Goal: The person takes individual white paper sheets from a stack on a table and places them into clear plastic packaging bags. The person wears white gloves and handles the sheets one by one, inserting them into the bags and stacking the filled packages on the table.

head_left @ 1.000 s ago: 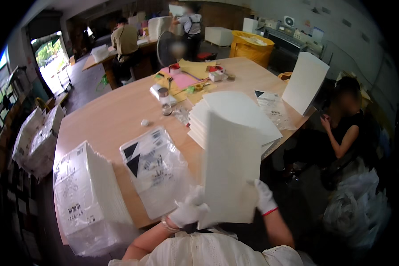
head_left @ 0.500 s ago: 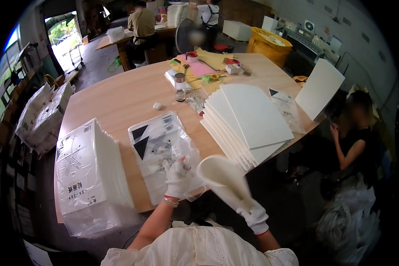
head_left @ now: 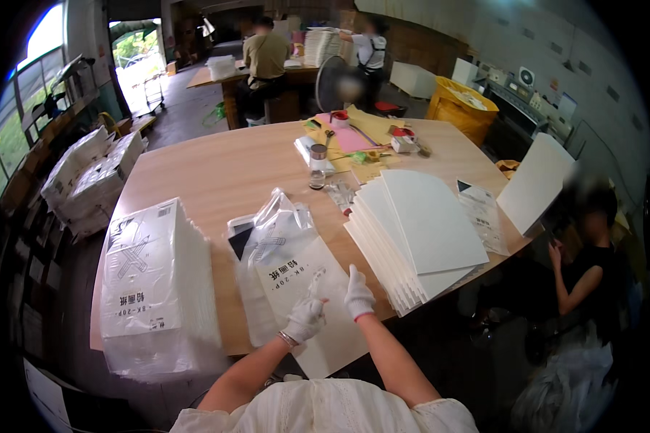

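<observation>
Paper (head_left: 339, 346), at the worker's twelve o'clock, lies partly under clear bag (head_left: 256, 289) film. Left hand (head_left: 307, 320) over it; right hand (head_left: 359, 294) at its three-o'clock edge. Can't tell if fingers clamp. Judged: paper light, bendable; film slippery. Hold long edges.

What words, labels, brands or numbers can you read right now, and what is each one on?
I won't copy out wording, but print stands here:
Wrapped stack, left: large dark characters beside a pencil drawing; legible.
Clear bag by the left hand: similar dark characters; legible.
Flat bag right of the white paper stack: too small to read.
</observation>
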A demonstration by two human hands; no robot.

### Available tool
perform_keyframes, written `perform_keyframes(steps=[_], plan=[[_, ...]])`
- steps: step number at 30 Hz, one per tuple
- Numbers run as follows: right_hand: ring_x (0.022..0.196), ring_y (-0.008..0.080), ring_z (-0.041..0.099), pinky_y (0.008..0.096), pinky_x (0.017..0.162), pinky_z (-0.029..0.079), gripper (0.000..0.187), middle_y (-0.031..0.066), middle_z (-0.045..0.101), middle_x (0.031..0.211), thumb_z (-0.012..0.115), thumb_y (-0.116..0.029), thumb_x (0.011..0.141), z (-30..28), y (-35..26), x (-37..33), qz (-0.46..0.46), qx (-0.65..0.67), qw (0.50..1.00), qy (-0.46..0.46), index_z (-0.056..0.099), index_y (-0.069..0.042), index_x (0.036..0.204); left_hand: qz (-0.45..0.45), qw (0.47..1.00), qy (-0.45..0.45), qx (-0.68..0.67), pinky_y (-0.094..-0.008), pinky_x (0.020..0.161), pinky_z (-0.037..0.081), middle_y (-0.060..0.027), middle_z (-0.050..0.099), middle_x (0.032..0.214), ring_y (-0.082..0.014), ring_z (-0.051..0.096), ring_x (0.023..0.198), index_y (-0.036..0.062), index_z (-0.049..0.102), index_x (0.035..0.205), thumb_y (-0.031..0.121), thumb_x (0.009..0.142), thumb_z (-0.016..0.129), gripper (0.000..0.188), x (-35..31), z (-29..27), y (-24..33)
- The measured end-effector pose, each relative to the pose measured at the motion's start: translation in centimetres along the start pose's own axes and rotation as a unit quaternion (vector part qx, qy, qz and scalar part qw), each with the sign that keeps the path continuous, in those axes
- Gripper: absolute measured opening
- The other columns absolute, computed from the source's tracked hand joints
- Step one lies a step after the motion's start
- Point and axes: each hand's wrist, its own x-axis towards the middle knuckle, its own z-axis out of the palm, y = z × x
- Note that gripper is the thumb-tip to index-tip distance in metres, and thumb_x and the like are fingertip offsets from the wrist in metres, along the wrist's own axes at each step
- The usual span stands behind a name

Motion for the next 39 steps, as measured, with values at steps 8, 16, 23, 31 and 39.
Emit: perform_keyframes(steps=[8,16,23,31,39], plan=[[0.097,0.0413,0.057,0.0497,0.081,0.043,0.042,0.0208,0.061,0.105,0.032,-0.045,0.092,-0.6,3.6,6.9,0.032,-0.067,0.979,-0.19,0.042,-0.016,0.121,-0.301,0.932,0.201,0.012,-0.0339,0.084,0.048,-0.0135,0.05,0.116,-0.023,0.05,0.104,0.0088,0.048,0.124,0.014,0.091,0.044,0.033,-0.2,-0.2,-6.8],[0.122,0.0267,0.045,0.031,0.1,0.036,0.05,0.0142,0.037,0.141,0.028,-0.025,0.097,1.0,10.4,-4.1,-0.103,0.219,0.906,-0.348,0.019,-0.012,0.144,-0.349,0.9,0.219,-0.143,-0.035,0.05,0.046,-0.0106,0.059,0.079,-0.0215,0.053,0.052,0.0098,0.038,0.134,0.029,0.095,0.04,0.043,-8.9,1.6,-7.5],[0.091,0.0295,0.057,0.0379,0.07,0.048,0.037,0.0165,0.048,0.128,0.039,-0.025,0.093,-3.4,9.5,-17.4,-0.126,-0.021,0.938,-0.321,0.048,-0.012,0.126,-0.304,0.943,-0.115,0.072,-0.0389,0.062,0.049,-0.0165,0.055,0.1,-0.0298,0.059,0.076,0.0091,0.043,0.129,0.021,0.087,0.052,0.044,-16.7,-7.4,3.8],[0.066,0.038,0.058,0.0499,0.058,0.046,0.029,0.0164,0.061,0.08,0.046,-0.034,0.089,-6.2,4.0,-17.4,-0.168,0.026,0.968,-0.187,0.063,-0.011,0.089,-0.253,0.96,0.022,-0.115,-0.0378,0.072,0.047,-0.0183,0.058,0.095,-0.0337,0.059,0.087,0.0015,0.055,0.093,0.007,0.078,0.055,0.017,-16.3,-8.2,3.5],[0.091,0.0175,0.059,0.0363,0.082,0.048,0.031,0.0042,0.062,0.094,0.05,-0.04,0.09,-1.5,12.8,-15.9,0.305,0.513,0.734,-0.324,0.062,-0.013,0.101,-0.247,0.942,0.099,-0.205,-0.0302,0.058,0.044,-0.0086,0.051,0.073,-0.0192,0.053,0.065,0.0049,0.053,0.077,0.002,0.072,0.052,0.006,-15.4,-8.5,3.9]])
